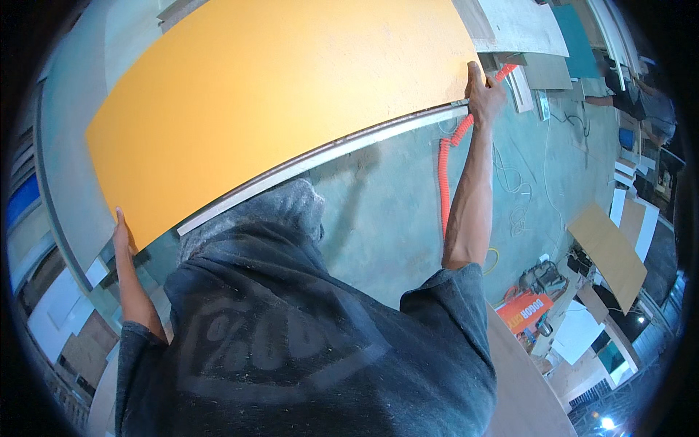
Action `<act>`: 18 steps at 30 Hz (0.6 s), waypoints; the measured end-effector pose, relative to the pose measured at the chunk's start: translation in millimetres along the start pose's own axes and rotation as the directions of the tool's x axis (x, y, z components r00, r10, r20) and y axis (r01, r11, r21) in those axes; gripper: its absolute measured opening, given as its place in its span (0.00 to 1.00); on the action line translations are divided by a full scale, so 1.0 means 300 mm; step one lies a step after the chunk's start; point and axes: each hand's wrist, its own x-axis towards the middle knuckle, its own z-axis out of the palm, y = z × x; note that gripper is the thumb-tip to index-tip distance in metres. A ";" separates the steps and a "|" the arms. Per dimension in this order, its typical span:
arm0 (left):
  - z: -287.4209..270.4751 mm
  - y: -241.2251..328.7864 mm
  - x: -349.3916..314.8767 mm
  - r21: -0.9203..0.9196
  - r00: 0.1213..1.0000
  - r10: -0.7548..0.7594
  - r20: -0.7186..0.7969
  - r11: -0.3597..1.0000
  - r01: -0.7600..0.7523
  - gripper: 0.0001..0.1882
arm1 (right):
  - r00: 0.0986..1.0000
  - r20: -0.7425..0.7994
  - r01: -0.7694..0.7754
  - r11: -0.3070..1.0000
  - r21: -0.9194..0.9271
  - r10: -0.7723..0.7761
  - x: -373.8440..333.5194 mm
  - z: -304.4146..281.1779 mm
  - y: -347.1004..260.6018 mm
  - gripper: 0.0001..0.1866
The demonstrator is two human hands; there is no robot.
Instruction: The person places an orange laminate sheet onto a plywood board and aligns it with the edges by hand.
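A large orange-yellow panel stretches across the upper half of the view, its near edge running slantwise in front of my body. At its near left corner, my left hand holds the edge, with the thumb showing and the other fingers mostly hidden. My right hand grips the near right corner, thumb on the top face and fingers partly hidden by the edge. Beneath the near edge runs a pale board edge, close under the panel.
A coiled red air hose hangs beside my right forearm. Loose cables lie on the grey-green floor. On the right are a brown board, an orange box and offcuts. Another person is at the far right.
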 end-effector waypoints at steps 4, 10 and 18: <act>0.033 -0.033 0.031 0.137 0.994 0.053 -0.091 0.990 -0.040 0.61 | 0.998 0.032 0.053 0.998 -0.019 -0.052 0.012 -0.011 0.001 0.39; -0.055 -0.073 0.110 0.384 0.937 0.184 -0.298 0.921 -0.059 0.64 | 0.949 0.306 -0.100 0.992 0.073 0.073 0.015 -0.029 -0.033 0.35; 0.070 -0.053 0.001 0.267 0.938 0.268 -0.221 0.941 -0.206 0.60 | 0.977 0.212 0.002 0.994 -0.108 0.021 0.029 -0.041 0.008 0.36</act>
